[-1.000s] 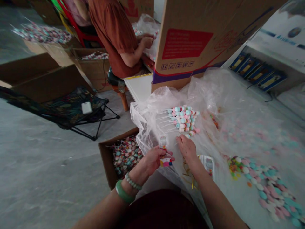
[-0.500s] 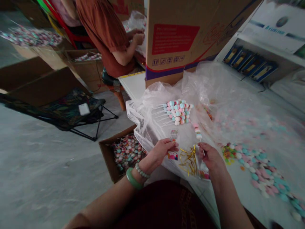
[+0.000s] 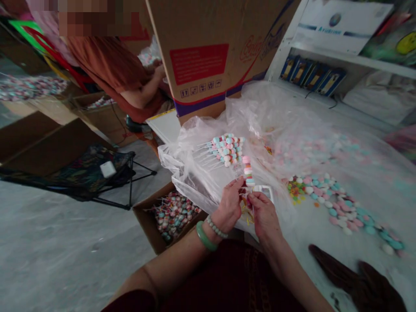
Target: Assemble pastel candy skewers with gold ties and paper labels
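My left hand (image 3: pixel 231 203), with a green bangle and a bead bracelet on the wrist, pinches a small clear wrapper with a printed label. My right hand (image 3: pixel 264 212) grips the stick of a candy skewer (image 3: pixel 248 170), a stack of pink, white and blue pieces standing upright between both hands. The two hands meet over gold twist ties (image 3: pixel 246 213) on the table edge. Just beyond lies a pile of candy skewers (image 3: pixel 225 149) on clear plastic sheeting (image 3: pixel 276 125).
Loose pastel candies (image 3: pixel 338 206) spread over the table to the right. A cardboard box of wrapped skewers (image 3: pixel 172 212) sits on the floor at the left. A tall carton (image 3: pixel 208 56) stands behind the table. Another person in an orange top (image 3: pixel 110 69) works at the back left; a folding stool (image 3: pixel 84 173) stands on the floor.
My right hand picked one skewer from near the pile, drew it back, then brought it upright against my left hand. The view swung to the right.
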The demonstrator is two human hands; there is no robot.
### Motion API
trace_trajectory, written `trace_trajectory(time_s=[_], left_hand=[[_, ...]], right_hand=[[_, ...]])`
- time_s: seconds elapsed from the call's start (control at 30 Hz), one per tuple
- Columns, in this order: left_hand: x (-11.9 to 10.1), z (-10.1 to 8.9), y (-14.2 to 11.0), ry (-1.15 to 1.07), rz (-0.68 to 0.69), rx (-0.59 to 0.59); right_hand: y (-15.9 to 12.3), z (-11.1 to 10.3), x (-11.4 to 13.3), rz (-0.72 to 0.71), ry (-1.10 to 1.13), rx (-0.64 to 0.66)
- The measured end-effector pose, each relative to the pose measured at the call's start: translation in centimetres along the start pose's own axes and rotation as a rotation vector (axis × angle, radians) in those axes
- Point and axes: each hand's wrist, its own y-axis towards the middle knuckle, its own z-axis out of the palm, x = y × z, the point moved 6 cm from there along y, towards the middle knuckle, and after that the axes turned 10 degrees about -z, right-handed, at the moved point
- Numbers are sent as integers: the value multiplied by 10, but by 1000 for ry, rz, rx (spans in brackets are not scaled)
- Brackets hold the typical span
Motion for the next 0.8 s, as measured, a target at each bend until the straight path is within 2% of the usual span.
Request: trace_trajectory(time_s=[0.1,0.2,0.27,0.33,0.43,0.5,0.63,0.8], left_hand=[[3,-1,0,-10,-105,25],[11,-4,-3,91,-286,57],[16,-2,-5,144,-333,106],[16,-1,-5,156,-272,110],[12,-1,-4,132,-107,16],[12,1,-4,104,-62,-10],[21,2,-4,105,-121,28],[16,-22,9,156,-170,-31]], right_hand=[[6,-11,9,-20,10,-5],[9,-18,14,-56,-31,27],[10,-20,12,-62,-51,43],[9,-19,6,-33,-25,65],[7,-13,0,37,64,108],[7,-10,-1,51,97,118],[10,-12,1,26,92,91],[9,-19,-3,38,-62,98]])
